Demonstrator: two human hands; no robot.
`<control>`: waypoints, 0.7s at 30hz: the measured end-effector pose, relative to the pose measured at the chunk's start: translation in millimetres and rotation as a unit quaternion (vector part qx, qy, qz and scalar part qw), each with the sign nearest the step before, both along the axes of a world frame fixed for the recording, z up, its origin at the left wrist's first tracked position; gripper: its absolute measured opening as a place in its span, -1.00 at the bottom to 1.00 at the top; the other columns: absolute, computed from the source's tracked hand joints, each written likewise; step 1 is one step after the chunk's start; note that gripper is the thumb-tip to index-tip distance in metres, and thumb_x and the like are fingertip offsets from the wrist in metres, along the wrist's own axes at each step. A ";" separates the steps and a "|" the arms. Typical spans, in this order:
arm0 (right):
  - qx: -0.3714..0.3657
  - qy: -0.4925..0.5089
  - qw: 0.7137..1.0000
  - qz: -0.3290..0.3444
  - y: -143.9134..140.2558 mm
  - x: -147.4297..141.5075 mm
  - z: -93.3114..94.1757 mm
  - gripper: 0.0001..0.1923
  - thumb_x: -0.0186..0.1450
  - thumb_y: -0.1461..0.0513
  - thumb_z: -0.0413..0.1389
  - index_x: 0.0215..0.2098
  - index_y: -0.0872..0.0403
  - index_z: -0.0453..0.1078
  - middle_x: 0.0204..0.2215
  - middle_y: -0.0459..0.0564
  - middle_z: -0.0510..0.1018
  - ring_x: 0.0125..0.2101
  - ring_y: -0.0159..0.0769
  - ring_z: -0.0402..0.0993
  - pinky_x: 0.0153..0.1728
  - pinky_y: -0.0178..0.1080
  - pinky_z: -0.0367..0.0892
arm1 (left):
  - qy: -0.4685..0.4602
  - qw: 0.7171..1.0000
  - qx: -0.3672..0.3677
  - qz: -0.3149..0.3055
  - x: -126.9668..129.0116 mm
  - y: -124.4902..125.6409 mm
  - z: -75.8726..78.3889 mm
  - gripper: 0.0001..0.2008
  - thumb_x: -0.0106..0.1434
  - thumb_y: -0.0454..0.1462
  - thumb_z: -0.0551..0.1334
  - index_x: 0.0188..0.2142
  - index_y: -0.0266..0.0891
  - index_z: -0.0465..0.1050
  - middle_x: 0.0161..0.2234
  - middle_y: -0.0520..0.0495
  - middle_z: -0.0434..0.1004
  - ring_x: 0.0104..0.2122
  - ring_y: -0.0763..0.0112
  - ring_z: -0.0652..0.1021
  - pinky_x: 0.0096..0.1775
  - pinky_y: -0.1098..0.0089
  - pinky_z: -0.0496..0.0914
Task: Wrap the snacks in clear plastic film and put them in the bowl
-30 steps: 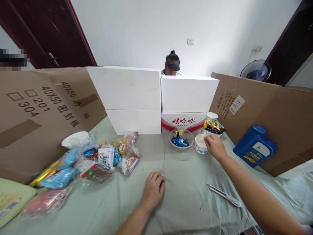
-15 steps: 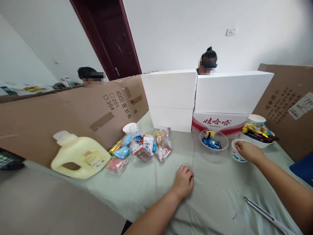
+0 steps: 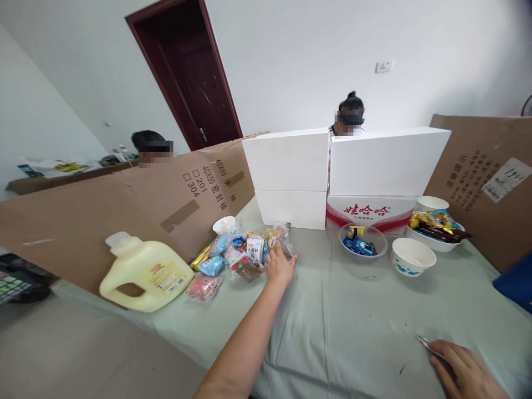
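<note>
My left hand (image 3: 280, 267) reaches to the right side of a pile of wrapped snacks (image 3: 254, 249), fingers spread and touching the packets there. Its fingertips partly cover a clear-wrapped packet, and I see nothing gripped in it. At the lower right my right hand (image 3: 467, 368) closes around slim metal tongs (image 3: 424, 341), whose tips point away to the left; their rear part is hidden by the hand. A white paper bowl with a blue-green pattern (image 3: 413, 256) stands beyond the right hand. Next to it is a clear plastic bowl (image 3: 363, 251) with several small packets.
A yellow detergent jug (image 3: 160, 293) lies at the left. White boxes (image 3: 291, 160) and cardboard walls (image 3: 174, 199) line the back and sides. A snack-filled white bowl (image 3: 434, 242) sits at the right, a small bowl (image 3: 224, 225) behind the pile. Two people are behind the walls.
My left hand has gone forward and left from the bare cloth to the snack pile, its fingers spreading. My right hand has left the patterned paper bowl and come back onto the tongs.
</note>
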State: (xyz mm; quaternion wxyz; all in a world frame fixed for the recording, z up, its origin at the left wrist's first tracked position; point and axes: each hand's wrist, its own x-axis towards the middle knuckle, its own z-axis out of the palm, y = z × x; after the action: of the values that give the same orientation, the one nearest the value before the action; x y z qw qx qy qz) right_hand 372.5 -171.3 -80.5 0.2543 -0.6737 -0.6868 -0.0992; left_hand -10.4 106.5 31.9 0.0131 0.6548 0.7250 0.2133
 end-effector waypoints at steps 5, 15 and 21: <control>0.046 -0.009 0.998 -0.039 0.2 -26.4 8.0 -0.68 0.32 0.01 -0.02 -0.17 0.02 0.41 -0.22 0.04 0.55 -0.18 -0.11 0.46 -0.12 -0.05 0.34 | -0.039 0.998 -0.053 0.010 27.2 29.2 4.2 -0.41 0.17 -0.02 0.27 0.11 -0.29 0.32 0.04 -0.41 0.39 0.09 -0.15 0.33 0.02 -0.01 0.23; 0.024 0.002 0.998 -0.061 -2.0 -39.3 19.6 -0.76 0.37 0.07 -0.03 -0.14 0.03 0.35 -0.20 0.05 0.51 -0.15 -0.13 0.42 -0.11 -0.07 0.31 | -0.187 0.948 -0.069 -0.249 64.5 -73.6 -38.8 -0.95 0.15 -0.32 0.23 -0.34 -0.23 0.45 -0.43 0.03 0.52 -0.40 0.40 0.54 -0.30 0.45 0.40; 0.023 0.008 0.998 -0.051 -4.6 -36.5 22.4 -0.79 0.38 0.14 -0.05 -0.15 0.03 0.36 -0.20 0.04 0.52 -0.15 -0.14 0.41 -0.10 -0.07 0.31 | -0.244 0.875 0.122 -0.400 58.3 -136.8 -57.5 -0.50 0.25 -0.46 0.02 0.16 -0.14 0.21 0.09 -0.20 0.30 -0.09 0.34 0.49 -0.08 0.28 0.44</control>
State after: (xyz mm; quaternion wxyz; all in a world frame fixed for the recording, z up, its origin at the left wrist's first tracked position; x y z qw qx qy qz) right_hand 336.1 -175.8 -58.1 0.2698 -0.7030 -0.6466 -0.1221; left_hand 47.9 -30.4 -25.6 0.1938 0.8124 0.3430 0.4299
